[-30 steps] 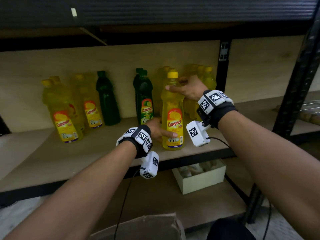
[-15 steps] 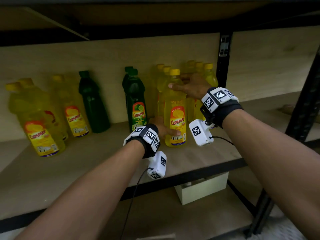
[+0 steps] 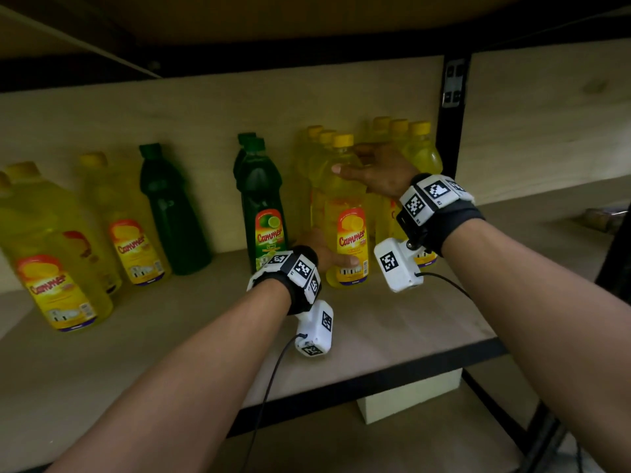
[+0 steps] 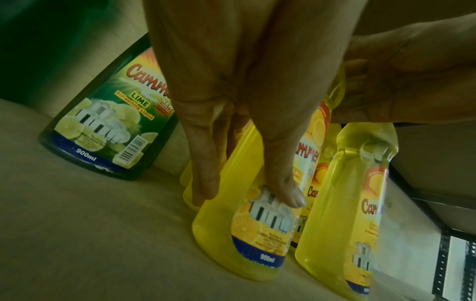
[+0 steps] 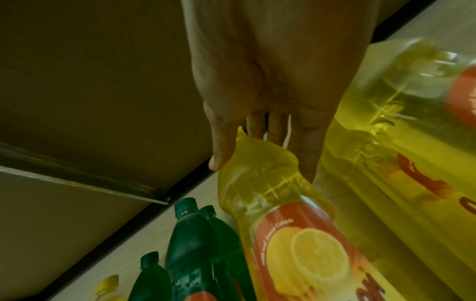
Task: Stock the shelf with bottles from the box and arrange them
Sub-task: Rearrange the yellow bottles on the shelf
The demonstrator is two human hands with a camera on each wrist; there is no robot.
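Observation:
A yellow Cammer bottle (image 3: 351,240) (image 4: 231,234) (image 5: 283,234) stands upright on the wooden shelf (image 3: 170,336), at the front of a row of yellow bottles (image 3: 319,155). My left hand (image 3: 327,252) (image 4: 244,199) holds its lower part, thumb across the label and fingers along its left side. My right hand (image 3: 372,165) (image 5: 262,169) lies over its shoulder with straight fingers reaching behind the neck and the thumb stretched out to the left. The box is not in view.
A green lime bottle (image 3: 263,206) (image 4: 108,126) stands just left, another behind it. More yellow bottles (image 3: 420,155) line the right, beside a black upright (image 3: 450,131). Further left are loose yellow bottles (image 3: 58,268) and a green one (image 3: 170,213). A cream carton (image 3: 409,397) sits below.
The front yellow bottle has slid back toward the row behind it, both hands going with it. My right hand's fingers have straightened off its neck.

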